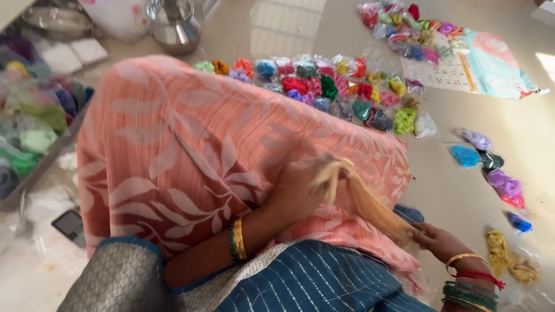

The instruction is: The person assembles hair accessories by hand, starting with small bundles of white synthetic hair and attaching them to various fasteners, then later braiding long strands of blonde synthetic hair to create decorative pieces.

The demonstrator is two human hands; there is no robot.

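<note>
Blue striped cloth (pixel 324 277) fills the bottom edge, nearest the camera, beside a grey brocade panel (pixel 115 283). Above it lies peach leaf-patterned fabric (pixel 173 150), draped over the lap. Across this fabric runs a bundle of pale yellow thread (pixel 361 196). Its long axis is diagonal: the upper end points toward top left, the lower end toward bottom right. The upper end is looped over.

Left hand (pixel 298 188): fingers closed around the looped upper end of the bundle. Green and gold bangles (pixel 237 238) sit on this wrist.

Right hand (pixel 442 241): fingers pinched shut on the lower end of the strands, just above the blue cloth. Gold, red and green bangles (pixel 471 280) sit on this wrist.

On the floor (pixel 462 104) beyond the lap lie many small clear packets of coloured thread (pixel 329 86) in rows. Two yellow thread packets (pixel 511 257) lie near the right wrist. A steel vessel (pixel 173 23) stands at top.
</note>
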